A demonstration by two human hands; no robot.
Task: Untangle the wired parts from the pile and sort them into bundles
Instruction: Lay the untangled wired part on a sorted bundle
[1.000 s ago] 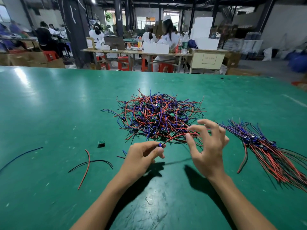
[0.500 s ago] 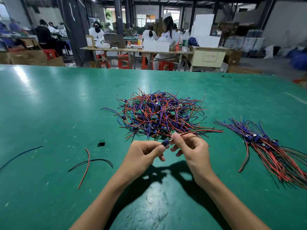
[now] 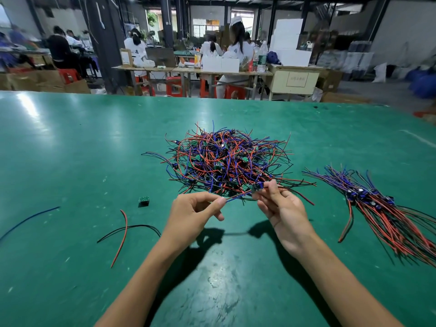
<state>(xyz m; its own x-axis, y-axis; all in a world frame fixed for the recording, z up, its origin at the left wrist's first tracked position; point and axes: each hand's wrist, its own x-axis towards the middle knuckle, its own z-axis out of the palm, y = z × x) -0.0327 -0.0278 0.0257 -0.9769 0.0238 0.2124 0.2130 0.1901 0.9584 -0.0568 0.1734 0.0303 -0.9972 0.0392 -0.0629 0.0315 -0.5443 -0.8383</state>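
Wide green workbench mat (image 3: pixel 70 142), small wired circuit part (image 3: pixel 256 187) above its near middle, right hand (image 3: pixel 283 208) pinching the board, left hand (image 3: pixel 195 212) pinching its blue and red leads, tangled red-blue-black wire pile (image 3: pixel 226 159) just behind, sorted wire bundle (image 3: pixel 382 206) near the right edge, loose red and black wires (image 3: pixel 125 230) left.

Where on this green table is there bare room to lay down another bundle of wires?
Bare green lies between the tangled pile and the sorted bundle, though narrow. More room lies along the near edge under the arms, and far left beyond the loose wires and small green part. The middle is crowded by the pile and both hands.
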